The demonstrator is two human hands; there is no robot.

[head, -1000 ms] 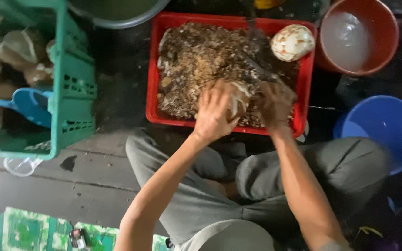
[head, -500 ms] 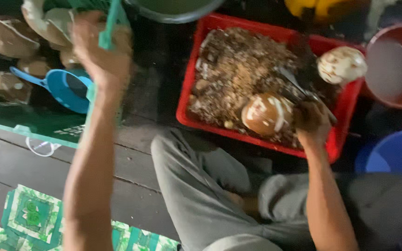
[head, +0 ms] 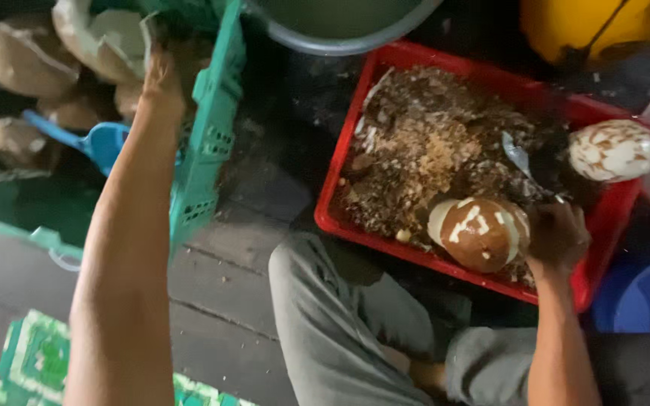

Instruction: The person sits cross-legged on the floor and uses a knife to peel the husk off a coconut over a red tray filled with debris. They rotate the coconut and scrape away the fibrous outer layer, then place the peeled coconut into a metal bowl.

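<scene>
The right hand (head: 558, 234) clasped a round, brown, part-peeled coconut (head: 479, 233) and a blade whose tip pointed toward 11 o'clock, over the red plastic crate (head: 355, 162) of fibrous shavings. At 10 o'clock, the left hand (head: 161, 75) reached into the green lattice basket (head: 208, 143); its grip was hidden.

Saw no labels, signs or screens. Spotted only a flat green-and-white patterned package (head: 31, 361), possibly printed cardboard, lying on the floor at the lower left, partly hidden behind the forearm.
</scene>
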